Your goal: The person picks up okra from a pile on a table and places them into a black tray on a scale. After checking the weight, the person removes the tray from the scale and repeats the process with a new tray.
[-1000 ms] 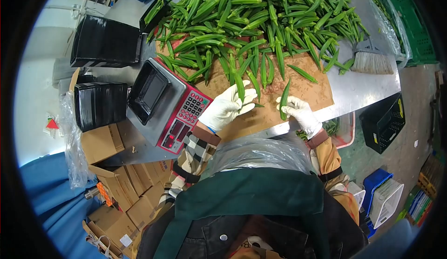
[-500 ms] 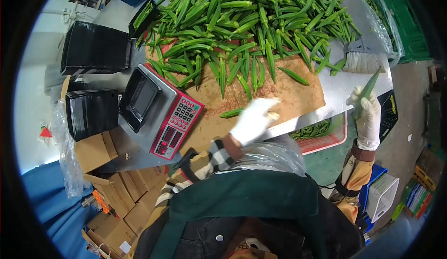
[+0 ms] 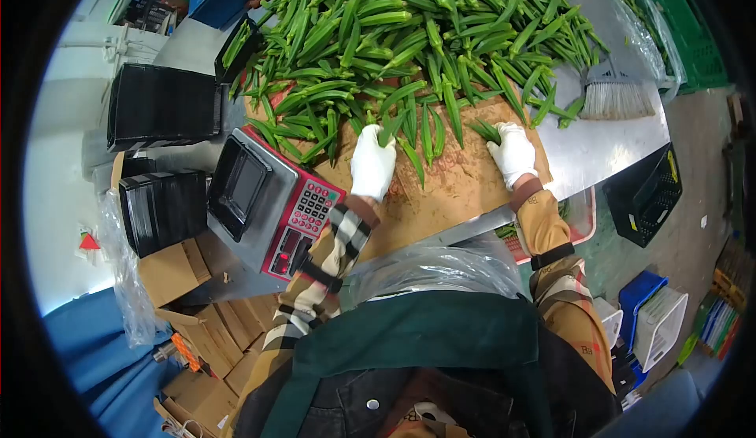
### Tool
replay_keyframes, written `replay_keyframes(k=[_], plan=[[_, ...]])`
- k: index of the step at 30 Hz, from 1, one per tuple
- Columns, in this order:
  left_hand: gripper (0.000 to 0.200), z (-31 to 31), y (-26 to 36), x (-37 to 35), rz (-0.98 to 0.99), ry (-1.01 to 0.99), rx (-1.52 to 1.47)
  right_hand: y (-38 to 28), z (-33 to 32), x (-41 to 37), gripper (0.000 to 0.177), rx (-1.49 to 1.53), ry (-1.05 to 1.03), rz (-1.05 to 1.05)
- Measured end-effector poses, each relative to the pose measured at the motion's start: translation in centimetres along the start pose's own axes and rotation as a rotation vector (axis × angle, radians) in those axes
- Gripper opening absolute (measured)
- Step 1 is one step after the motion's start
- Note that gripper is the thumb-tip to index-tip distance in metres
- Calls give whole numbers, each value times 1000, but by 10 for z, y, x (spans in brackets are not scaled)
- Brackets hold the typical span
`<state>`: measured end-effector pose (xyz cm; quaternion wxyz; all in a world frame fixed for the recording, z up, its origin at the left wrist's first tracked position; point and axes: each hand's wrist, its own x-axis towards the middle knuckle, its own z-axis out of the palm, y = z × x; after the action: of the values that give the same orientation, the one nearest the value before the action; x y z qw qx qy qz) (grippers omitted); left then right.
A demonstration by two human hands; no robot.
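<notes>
A large heap of green okra point(image 3: 425, 29) covers the back of the metal table, its front pods lying on a brown cardboard sheet point(image 3: 465, 178). My left hand point(image 3: 373, 162), in a white glove, is closed on an okra pod at the heap's front edge. Over the right part of the cardboard, my right hand point(image 3: 514, 153), also gloved, has its fingers closed on another okra pod point(image 3: 485, 130). A red scale point(image 3: 303, 218) bearing a black tray point(image 3: 240, 182) stands left of my left hand.
Stacked black trays point(image 3: 164, 103) stand at the left, above cardboard boxes point(image 3: 209, 336). A brush point(image 3: 618, 99) lies on the table's right part. Beyond the table's right edge are a black crate point(image 3: 646, 198) and a green crate point(image 3: 689, 25). A red basket point(image 3: 584, 218) sits below the front edge.
My right hand has come in from the right over the cardboard, and the pod it held up is gone from there. My left hand has moved left and up to the heap's edge.
</notes>
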<state>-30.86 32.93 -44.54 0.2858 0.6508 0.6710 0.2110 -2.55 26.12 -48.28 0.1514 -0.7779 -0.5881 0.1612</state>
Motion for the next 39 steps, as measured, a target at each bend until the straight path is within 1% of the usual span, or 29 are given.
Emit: replay_keyframes(k=[1,3,4,5,8,10,12,13,14,15,16,17,18,20,23,24,25,26,27,28,29,30,32,33,34,35,36,37,39], plan=[[31,8,-2,10,15,40,74,-1,-3,-1,38,49,-72,70],[30,9,-2,18,-26,-45,194,-8,-27,-1,38,81,-234,173],[30,8,-3,21,-48,-84,253,1,-36,-3,37,276,-280,229],[33,-9,17,20,-159,-187,157,20,-46,-7,36,472,-325,282],[29,-15,34,-13,-82,-135,-267,33,-104,-28,34,864,-252,398],[25,-12,64,-44,361,-259,-230,28,-138,-32,30,1025,-42,394],[27,-8,93,-57,163,-570,-353,29,-177,-26,29,1052,-140,391],[29,-4,91,-46,247,-479,-318,34,-182,-23,28,1082,-156,370],[25,-2,87,-26,433,-203,-205,26,-180,-18,27,1044,-128,340],[21,-2,80,-1,386,-84,-139,8,-174,-11,27,1004,-103,311],[21,-2,73,23,433,73,-121,-10,-168,-3,27,965,-80,282],[25,3,60,46,397,127,-37,-18,-150,7,27,998,-147,279],[31,9,46,62,462,163,39,-22,-122,18,28,1031,-212,275],[35,24,27,78,415,26,303,-29,-52,37,30,901,-168,162],[40,31,8,76,456,31,251,-60,14,48,45,457,-75,188],[34,29,3,78,434,16,86,-72,18,45,51,269,-14,180],[31,26,-4,74,250,30,-50,-74,15,45,60,289,-124,270],[29,16,0,67,68,42,-182,-76,6,43,62,301,-130,271],[25,10,-9,66,-121,-18,-295,-76,1,38,65,311,-139,270],[26,6,-16,66,-140,-19,-324,-75,-1,35,67,317,-152,265],[26,2,-4,62,-171,-49,-361,-74,2,35,78,346,-201,274],[27,2,10,57,-203,-77,-400,-81,2,32,81,319,-218,263],[29,17,33,54,-15,25,-141,-105,2,29,87,257,-240,229],[29,27,36,56,31,-16,-34,-115,17,25,89,205,-152,159],[28,36,39,58,78,-57,73,-123,28,20,83,106,-119,130],[27,59,17,63,231,-3,205,-126,42,21,81,68,-87,134],[27,67,22,62,212,29,294,-128,50,23,79,30,-55,140],[28,68,23,62,221,33,299,-128,56,24,63,42,-74,180],[29,60,30,58,216,-10,296,-125,38,21,54,36,-122,156]])
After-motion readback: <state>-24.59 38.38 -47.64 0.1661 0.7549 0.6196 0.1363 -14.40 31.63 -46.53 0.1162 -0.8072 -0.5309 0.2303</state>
